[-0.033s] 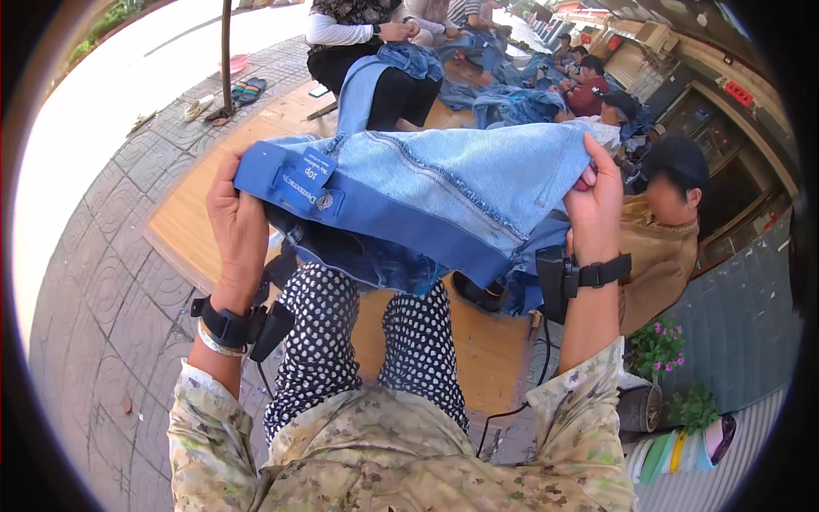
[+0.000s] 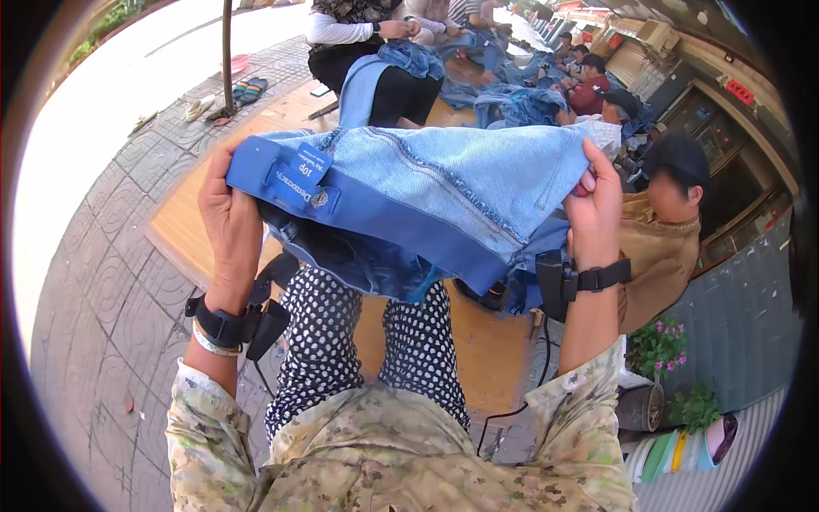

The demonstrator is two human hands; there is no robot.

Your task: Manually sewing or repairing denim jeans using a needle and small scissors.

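A pair of blue jeans point(image 2: 461, 171), seemingly turned inside out, is stretched between my hands above my lap. At the left end of its darker blue waistband point(image 2: 401, 229), my left hand point(image 2: 229, 213) grips the cloth with the thumb behind the edge. My right hand point(image 2: 595, 200) pinches the far right corner of the light denim, fingertips partly hidden. A blue fabric label point(image 2: 309, 164) is on the band near my left hand. Frayed seams run across the pale inner side. Darker denim folds hang below the band, over my spotted trousers point(image 2: 320, 333).
Wooden boards point(image 2: 486, 358) lie under my legs. A person in a brown top point(image 2: 657, 256) sits close on my right. Ahead, several people handle more denim point(image 2: 516, 104). A thin pole point(image 2: 228, 60) and slippers point(image 2: 250, 90) are at far left; potted flowers point(image 2: 657, 348) at lower right.
My left hand has shifted slightly left, drawing the waistband a little that way. My right hand stays nearly where it was, still holding the corner.
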